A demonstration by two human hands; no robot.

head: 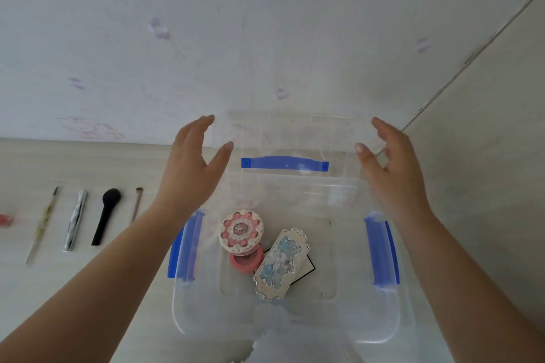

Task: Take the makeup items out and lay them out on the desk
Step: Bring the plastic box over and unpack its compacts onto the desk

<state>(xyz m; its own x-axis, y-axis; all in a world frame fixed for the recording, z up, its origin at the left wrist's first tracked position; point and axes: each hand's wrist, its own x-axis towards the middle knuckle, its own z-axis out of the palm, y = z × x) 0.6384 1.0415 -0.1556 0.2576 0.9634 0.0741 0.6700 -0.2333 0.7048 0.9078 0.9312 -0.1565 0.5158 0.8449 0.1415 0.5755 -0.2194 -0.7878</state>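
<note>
Red item (6, 220) cut by left edge — blurred, unidentifiable.

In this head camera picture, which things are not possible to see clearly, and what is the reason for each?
1. Red item, head view: cut off by the left edge and blurred.
2. Flat dark-edged card in the clear box: mostly hidden under the long blue palette.
3. Pink jar: partly covered by the round floral compact.
4. Clear lid: transparent, so whether the left hand and right hand touch its edges is unclear.
</note>
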